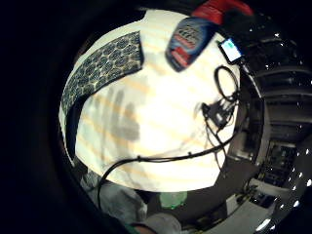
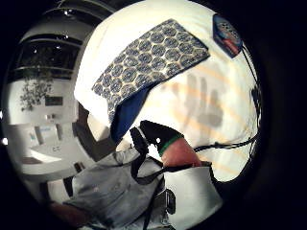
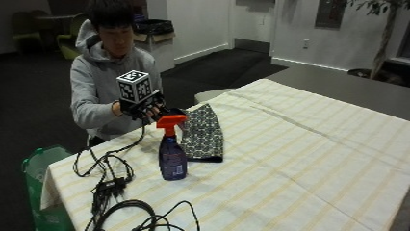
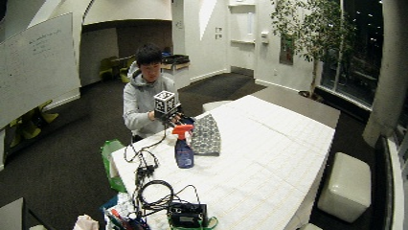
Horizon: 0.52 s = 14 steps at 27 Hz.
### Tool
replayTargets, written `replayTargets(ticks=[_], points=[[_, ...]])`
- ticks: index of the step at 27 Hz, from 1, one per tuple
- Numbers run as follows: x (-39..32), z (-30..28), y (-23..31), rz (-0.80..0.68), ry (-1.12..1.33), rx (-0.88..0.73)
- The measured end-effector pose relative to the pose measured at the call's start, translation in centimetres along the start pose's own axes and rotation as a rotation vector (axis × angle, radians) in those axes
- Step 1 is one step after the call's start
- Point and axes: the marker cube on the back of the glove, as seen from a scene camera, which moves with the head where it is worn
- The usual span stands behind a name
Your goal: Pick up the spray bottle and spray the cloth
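Observation:
A blue spray bottle with an orange trigger head stands upright on the striped tablecloth, near the table's left end. Just behind it lies a folded patterned cloth with a dark blue underside. My gloved right hand hovers above the table edge behind the bottle and beside the cloth's near end, touching neither. Its shadow on the tablecloth shows straight, spread fingers. The palm views look down on the bottle, lying beyond the hand, and on the cloth.
Black cables and a small box sprawl over the table's left corner. A green bag stands on the floor beside that corner. A small lit screen lies near the bottle. The seated person is close behind the table edge.

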Motion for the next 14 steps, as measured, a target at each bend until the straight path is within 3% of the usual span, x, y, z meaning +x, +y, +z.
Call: replayTargets(ticks=[7,14], points=[[6.4,0.3,-0.6,0.101,-0.11,0.158],[10.2,0.9,-3.2,0.158,-0.3,0.172]])
